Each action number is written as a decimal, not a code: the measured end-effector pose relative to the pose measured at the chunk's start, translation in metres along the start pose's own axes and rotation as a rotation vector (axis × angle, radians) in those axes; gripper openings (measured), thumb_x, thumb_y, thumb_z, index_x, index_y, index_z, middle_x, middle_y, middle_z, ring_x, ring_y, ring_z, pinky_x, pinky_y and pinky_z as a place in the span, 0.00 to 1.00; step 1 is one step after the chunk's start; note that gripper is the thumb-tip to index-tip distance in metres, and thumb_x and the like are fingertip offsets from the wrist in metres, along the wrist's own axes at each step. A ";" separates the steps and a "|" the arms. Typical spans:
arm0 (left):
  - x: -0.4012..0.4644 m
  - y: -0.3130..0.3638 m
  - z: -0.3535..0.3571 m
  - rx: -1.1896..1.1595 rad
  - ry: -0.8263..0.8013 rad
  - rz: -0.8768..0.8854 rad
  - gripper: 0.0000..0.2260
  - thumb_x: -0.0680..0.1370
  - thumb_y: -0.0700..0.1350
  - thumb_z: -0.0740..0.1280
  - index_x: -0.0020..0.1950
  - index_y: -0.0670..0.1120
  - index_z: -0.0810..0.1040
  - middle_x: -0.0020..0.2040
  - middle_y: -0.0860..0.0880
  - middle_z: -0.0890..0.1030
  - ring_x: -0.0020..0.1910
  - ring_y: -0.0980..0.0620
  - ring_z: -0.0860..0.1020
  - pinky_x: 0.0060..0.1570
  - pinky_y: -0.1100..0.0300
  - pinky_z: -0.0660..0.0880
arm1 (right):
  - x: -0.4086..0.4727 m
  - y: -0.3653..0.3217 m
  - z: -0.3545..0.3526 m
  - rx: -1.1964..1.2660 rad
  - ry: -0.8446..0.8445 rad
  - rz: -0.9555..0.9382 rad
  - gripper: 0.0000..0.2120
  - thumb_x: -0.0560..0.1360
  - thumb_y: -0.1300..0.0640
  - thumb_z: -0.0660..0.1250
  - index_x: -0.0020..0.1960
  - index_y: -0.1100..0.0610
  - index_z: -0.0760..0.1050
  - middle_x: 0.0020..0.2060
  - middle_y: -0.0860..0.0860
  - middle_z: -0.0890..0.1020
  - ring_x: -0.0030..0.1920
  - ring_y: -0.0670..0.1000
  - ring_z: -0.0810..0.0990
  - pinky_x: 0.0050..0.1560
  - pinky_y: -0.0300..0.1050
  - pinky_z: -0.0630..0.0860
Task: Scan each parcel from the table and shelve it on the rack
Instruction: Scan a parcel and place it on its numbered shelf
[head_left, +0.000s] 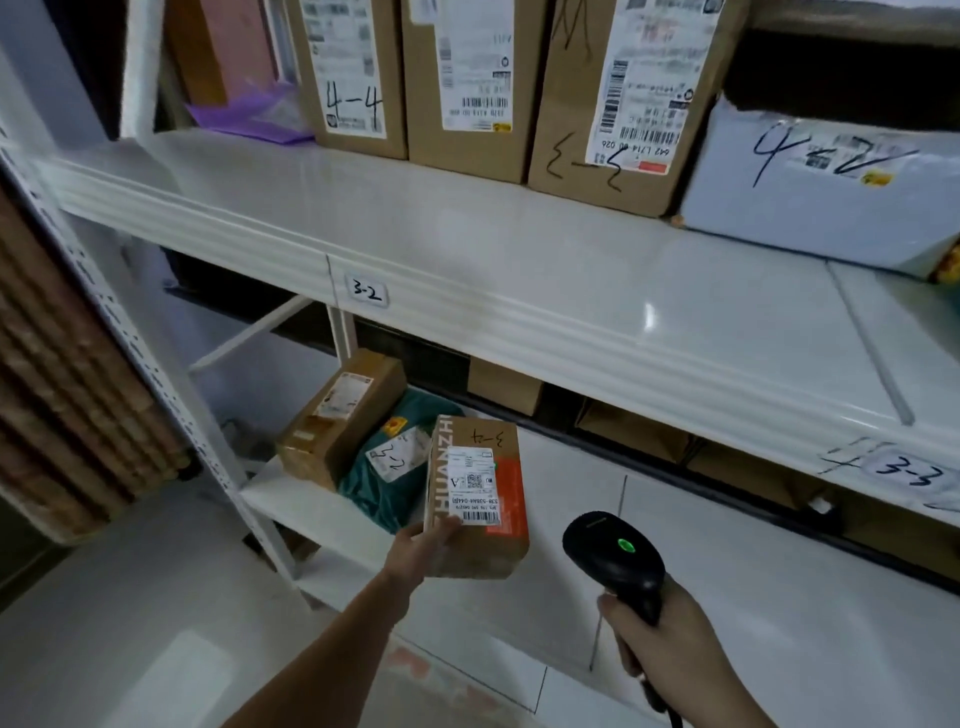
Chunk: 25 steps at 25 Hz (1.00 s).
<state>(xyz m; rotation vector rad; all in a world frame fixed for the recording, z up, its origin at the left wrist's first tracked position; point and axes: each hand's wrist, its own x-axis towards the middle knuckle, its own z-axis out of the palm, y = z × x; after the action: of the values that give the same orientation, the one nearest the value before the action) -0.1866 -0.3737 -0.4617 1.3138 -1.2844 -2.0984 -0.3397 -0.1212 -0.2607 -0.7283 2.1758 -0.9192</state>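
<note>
At lower centre of the frame, the left hand (415, 551) is gripping a small cardboard parcel (478, 499) by its near corner, label up, holding it above the lower shelf (311, 512) of the white rack (467, 291). At lower right, the right hand (670, 644) is curling round the handle of a black scanner (615, 558), whose green light is glowing just beside the parcel.

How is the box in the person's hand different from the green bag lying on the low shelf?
The box is stiff brown cardboard with an orange patch; the green bag is soft and crumpled. The box is held up by the left hand, while the bag lies on the low shelf beside another brown box. The box's label shows a printed barcode; the bag's label looks too blurred to read. Both carry a white label and handwritten marks.
</note>
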 end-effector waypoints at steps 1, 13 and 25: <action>0.007 0.006 -0.003 0.005 -0.011 -0.017 0.38 0.60 0.66 0.83 0.64 0.46 0.84 0.58 0.46 0.87 0.58 0.43 0.85 0.64 0.41 0.79 | 0.004 -0.005 0.006 -0.003 0.008 0.008 0.06 0.75 0.59 0.69 0.43 0.52 0.73 0.22 0.54 0.79 0.23 0.48 0.78 0.28 0.36 0.74; 0.130 0.011 -0.039 0.254 -0.016 -0.157 0.40 0.58 0.70 0.82 0.63 0.48 0.83 0.54 0.45 0.88 0.56 0.40 0.85 0.62 0.43 0.79 | 0.022 -0.045 0.092 0.230 0.145 0.119 0.06 0.76 0.62 0.67 0.48 0.52 0.73 0.26 0.55 0.75 0.17 0.46 0.68 0.23 0.38 0.67; 0.164 0.024 0.002 0.378 0.343 -0.008 0.34 0.72 0.66 0.68 0.67 0.42 0.74 0.62 0.36 0.82 0.49 0.36 0.85 0.48 0.36 0.84 | -0.030 -0.020 0.076 0.282 0.374 0.184 0.04 0.76 0.63 0.67 0.43 0.59 0.73 0.25 0.53 0.74 0.24 0.49 0.71 0.27 0.36 0.70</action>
<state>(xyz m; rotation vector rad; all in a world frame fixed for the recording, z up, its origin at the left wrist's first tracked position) -0.2755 -0.4973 -0.5280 1.7428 -1.5613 -1.5862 -0.2596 -0.1424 -0.2760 -0.2273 2.3115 -1.3103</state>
